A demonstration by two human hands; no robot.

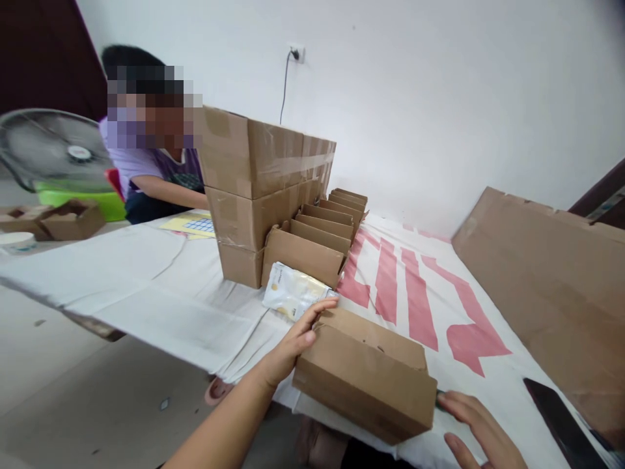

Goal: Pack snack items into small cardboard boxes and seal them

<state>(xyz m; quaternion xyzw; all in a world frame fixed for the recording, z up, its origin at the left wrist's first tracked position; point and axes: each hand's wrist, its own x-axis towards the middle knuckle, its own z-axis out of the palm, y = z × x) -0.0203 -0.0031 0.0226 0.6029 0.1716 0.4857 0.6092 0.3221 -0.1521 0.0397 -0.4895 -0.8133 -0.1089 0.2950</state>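
A brown cardboard box [364, 378] rests near the table's front edge, its top flap partly lifted. At its left end, my left hand [300, 335] grips the box, thumb on the near side and fingers along the far corner. My right hand [481, 423] is by the box's right end, thumb and fingers apart. A small dark green thing shows at its fingertips, too little of it visible to name. Just beyond my left hand lies a white and yellow pouch [295, 290], against a row of open cardboard boxes [305, 254].
Taped cartons [276, 156] stand stacked behind the pouch. Past them a person [146, 163] leans at the table [161, 286]. On the right lie a black phone [561, 420] and a large cardboard sheet [551, 280]. A fan [58, 146] stands far left.
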